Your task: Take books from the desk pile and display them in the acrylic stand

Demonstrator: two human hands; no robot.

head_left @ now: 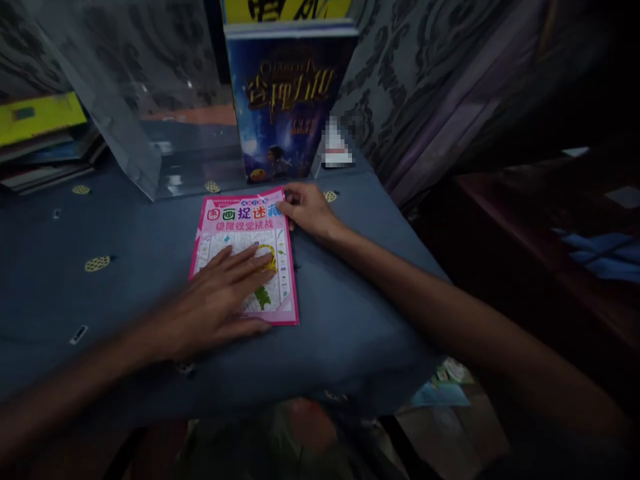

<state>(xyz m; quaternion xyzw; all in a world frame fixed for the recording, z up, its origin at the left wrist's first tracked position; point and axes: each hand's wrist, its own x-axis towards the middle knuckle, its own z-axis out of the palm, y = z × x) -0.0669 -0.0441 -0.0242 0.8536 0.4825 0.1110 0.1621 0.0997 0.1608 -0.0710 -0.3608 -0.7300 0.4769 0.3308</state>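
A thin pink activity book (pixel 260 227) lies flat on a table covered with a dark blue cloth (pixel 350 313). My left hand (pixel 220 303) rests flat on the lower half of the book's cover, fingers stretched out. My right hand (pixel 306 208) is at the book's top right corner, fingers curled onto its edge, pinching the corner. Both forearms reach in from the bottom of the view.
A dark blue picture book (pixel 285 100) stands upright just behind the pink one, beside a clear plastic stand (pixel 145 133). A stack of books with a yellow cover (pixel 40 137) lies at the far left. The table's right edge drops off beside a dark wooden surface (pixel 550 220).
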